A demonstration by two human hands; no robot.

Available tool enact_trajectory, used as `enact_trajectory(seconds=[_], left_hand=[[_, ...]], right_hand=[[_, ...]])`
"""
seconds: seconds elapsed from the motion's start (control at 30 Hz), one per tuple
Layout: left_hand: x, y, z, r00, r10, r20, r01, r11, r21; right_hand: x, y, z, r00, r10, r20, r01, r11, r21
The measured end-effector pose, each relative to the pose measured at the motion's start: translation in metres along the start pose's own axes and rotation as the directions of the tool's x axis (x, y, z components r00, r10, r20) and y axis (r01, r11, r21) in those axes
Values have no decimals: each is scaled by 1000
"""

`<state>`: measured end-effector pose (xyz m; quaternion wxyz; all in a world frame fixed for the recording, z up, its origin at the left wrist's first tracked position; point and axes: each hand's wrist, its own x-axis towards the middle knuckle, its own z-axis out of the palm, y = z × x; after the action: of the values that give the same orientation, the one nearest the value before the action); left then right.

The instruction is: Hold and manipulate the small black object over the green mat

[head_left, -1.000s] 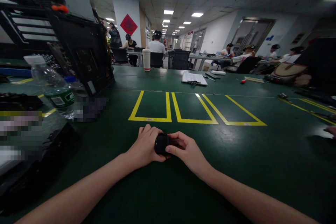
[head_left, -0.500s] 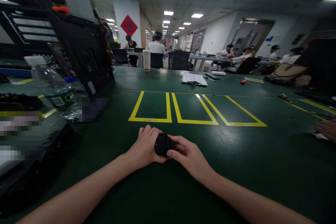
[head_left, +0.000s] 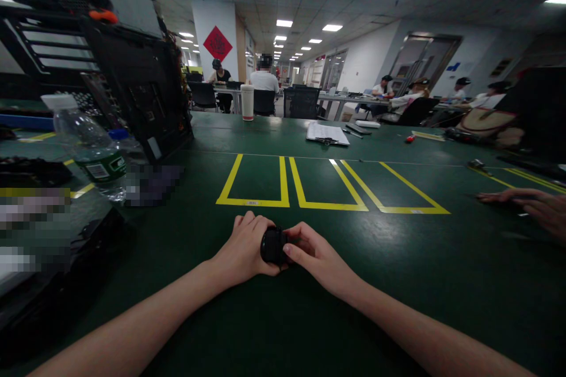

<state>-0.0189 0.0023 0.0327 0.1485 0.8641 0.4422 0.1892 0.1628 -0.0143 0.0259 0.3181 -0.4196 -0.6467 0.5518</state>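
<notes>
A small round black object [head_left: 272, 245] rests on the green table [head_left: 398, 271] just in front of me, below the yellow taped boxes [head_left: 260, 182]. My left hand [head_left: 244, 245] is curled around its left side, fingers wrapped over the top. My right hand [head_left: 313, 255] pinches its right side with thumb and fingertips. Both hands hold it together, wrists lying on the table. What the object is I cannot make out.
A water bottle [head_left: 91, 147] and black equipment [head_left: 141, 88] stand at the left. A clipboard with paper [head_left: 326, 132] and a white cup [head_left: 246, 101] lie farther back. Another person's hand [head_left: 530, 206] reaches in at the right edge. Several people sit at far tables.
My hands have stayed on the black object, the right fingers shifting slightly. The other person's hand at the right edge has reached farther onto the table.
</notes>
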Motion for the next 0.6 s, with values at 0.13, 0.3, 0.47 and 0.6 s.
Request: enact_trajectory(seconds=[0.13,0.3,0.47,0.6], left_hand=[[0,0,0,1000,-6,0,6,1000,8],[1,0,-1,1000,2,-4,-2,1000,-3],[0,0,-1,1000,0,2,0,1000,-8],[0,0,0,1000,-4,-4,4,1000,4]], right_hand=[[-3,-3,1,989,-149,17,150,978,-145],[-2,-2,4,964,-264,-8,253,932,-258],[4,1,6,981,-187,-52,177,972,-151],[4,-3,7,989,-147,-21,141,973,-185]])
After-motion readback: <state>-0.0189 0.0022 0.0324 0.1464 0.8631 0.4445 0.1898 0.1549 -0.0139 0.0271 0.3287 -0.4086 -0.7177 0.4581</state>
